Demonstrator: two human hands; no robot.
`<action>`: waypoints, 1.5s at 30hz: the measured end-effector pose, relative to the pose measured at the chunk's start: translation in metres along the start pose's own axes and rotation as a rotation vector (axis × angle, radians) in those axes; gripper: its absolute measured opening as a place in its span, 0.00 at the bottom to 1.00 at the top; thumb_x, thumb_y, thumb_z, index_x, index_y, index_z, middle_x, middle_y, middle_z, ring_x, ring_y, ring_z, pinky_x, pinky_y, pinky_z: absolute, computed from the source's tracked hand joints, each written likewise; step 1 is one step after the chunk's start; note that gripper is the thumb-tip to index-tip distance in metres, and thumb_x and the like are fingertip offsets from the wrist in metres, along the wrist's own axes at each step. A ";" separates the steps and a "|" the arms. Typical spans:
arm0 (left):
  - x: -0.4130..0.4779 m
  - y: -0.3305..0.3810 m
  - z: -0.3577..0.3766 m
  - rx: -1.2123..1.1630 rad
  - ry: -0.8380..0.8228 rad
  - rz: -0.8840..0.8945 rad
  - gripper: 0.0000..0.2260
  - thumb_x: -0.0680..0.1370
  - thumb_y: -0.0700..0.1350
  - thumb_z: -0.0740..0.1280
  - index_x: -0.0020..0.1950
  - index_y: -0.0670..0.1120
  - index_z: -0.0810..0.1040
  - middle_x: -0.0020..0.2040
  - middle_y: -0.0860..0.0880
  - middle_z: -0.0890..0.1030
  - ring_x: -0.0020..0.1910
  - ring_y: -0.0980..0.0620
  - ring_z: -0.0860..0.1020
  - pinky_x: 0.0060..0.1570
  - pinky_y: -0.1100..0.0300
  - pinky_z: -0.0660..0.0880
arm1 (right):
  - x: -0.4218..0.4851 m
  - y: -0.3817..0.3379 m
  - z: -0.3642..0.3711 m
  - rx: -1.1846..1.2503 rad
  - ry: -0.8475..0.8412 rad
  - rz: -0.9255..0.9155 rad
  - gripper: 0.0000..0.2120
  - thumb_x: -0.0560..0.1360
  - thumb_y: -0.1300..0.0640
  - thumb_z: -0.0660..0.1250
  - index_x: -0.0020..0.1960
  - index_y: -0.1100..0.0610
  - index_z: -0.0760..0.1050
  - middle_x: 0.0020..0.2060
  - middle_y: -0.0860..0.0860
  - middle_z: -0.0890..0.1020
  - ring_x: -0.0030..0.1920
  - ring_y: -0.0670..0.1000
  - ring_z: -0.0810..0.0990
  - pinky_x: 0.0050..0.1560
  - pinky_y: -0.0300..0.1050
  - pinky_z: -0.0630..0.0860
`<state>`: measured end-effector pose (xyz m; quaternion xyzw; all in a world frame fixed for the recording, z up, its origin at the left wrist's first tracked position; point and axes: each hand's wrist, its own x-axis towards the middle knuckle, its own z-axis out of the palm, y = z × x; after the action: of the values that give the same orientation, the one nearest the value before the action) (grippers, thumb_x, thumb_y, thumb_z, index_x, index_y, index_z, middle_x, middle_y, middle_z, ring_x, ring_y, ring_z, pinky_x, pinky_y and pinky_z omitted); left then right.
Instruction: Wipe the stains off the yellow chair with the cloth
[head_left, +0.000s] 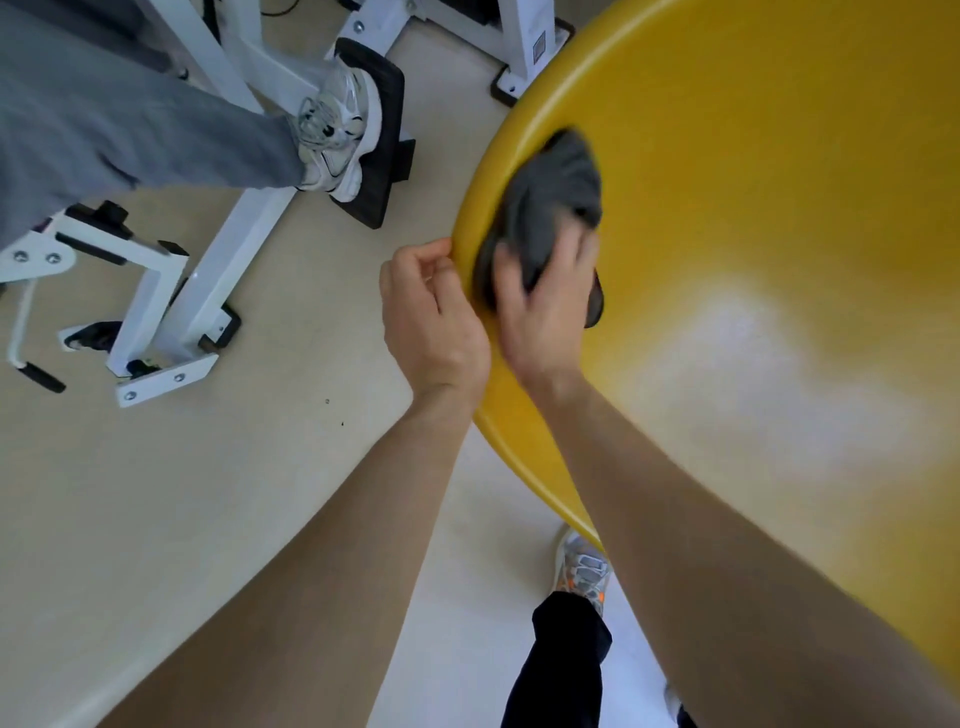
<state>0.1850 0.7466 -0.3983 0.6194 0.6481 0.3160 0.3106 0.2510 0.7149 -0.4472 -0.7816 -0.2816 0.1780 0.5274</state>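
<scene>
We have the cloth (545, 208) bunched under our right hand (545, 312), fingers clamped over the grey wad and pressing it against the yellow chair (753, 182) just inside its curved rim. The wad is blurred, so we read this as mid-stroke. Our left hand (431, 312) sits just beside the right, fingers pinching the outer edge of the rim to brace the shell.

What matters for the coming stroke is direction: the rim runs away from our hands up and to the right, and the broad seat opens out to the right of the cloth. We judge the right hand should carry the cloth that way while the left holds the edge. No stain is plainly visible; only a pale glare lies beyond the right forearm.
</scene>
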 end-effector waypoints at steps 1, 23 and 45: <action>0.001 -0.001 -0.001 0.012 -0.016 0.009 0.12 0.78 0.43 0.60 0.58 0.44 0.79 0.55 0.48 0.78 0.47 0.62 0.74 0.54 0.59 0.74 | -0.037 0.018 -0.004 -0.093 -0.143 -0.028 0.20 0.78 0.50 0.63 0.66 0.59 0.69 0.58 0.60 0.72 0.57 0.61 0.73 0.59 0.55 0.71; -0.042 -0.042 -0.016 0.139 -0.186 -0.181 0.07 0.84 0.52 0.56 0.57 0.54 0.72 0.50 0.53 0.80 0.43 0.57 0.79 0.41 0.59 0.78 | -0.141 0.100 -0.058 -0.432 -0.472 0.356 0.23 0.77 0.44 0.63 0.68 0.52 0.67 0.64 0.60 0.69 0.62 0.66 0.69 0.62 0.59 0.69; 0.096 0.111 0.060 0.114 -0.475 0.265 0.18 0.80 0.56 0.66 0.34 0.50 0.67 0.30 0.54 0.72 0.28 0.61 0.69 0.29 0.70 0.66 | 0.183 -0.008 -0.078 0.542 0.751 0.793 0.31 0.77 0.49 0.64 0.77 0.55 0.61 0.70 0.61 0.72 0.68 0.62 0.72 0.67 0.52 0.68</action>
<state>0.2962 0.8474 -0.3473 0.7718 0.4874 0.1627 0.3744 0.4363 0.7758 -0.4066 -0.6743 0.2914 0.1385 0.6642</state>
